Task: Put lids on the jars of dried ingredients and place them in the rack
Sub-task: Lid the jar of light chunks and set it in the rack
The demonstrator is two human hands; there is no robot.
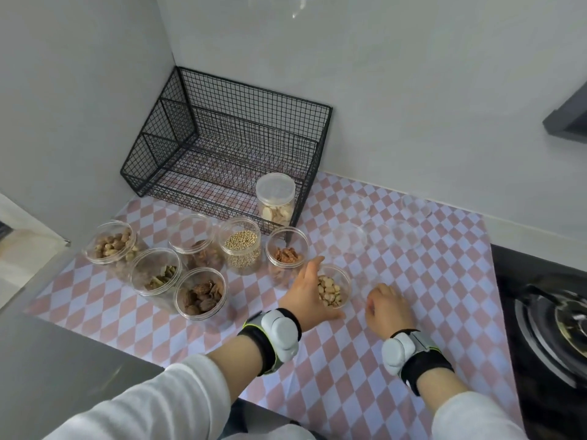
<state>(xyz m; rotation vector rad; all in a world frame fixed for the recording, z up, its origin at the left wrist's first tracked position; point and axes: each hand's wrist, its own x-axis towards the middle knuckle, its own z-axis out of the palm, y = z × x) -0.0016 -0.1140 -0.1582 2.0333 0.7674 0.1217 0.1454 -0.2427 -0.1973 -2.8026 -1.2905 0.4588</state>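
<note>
Pretty clearly a home kitchen, there's a gas burner (560,315) set into the tabletop (333,360) on the right. Jars (243,246) of nuts and dried stuff sit by a wire rack (228,138) in the corner.

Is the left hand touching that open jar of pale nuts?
Touching. The head view shows the left hand curled round the jar of pale nuts with no gap.

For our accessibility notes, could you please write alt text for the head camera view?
A person's left hand grips an open jar of pale pieces on a checked tablecloth, the right hand curled beside it. Six more open jars stand to its left; one lidded jar sits in a black wire rack behind.
</note>
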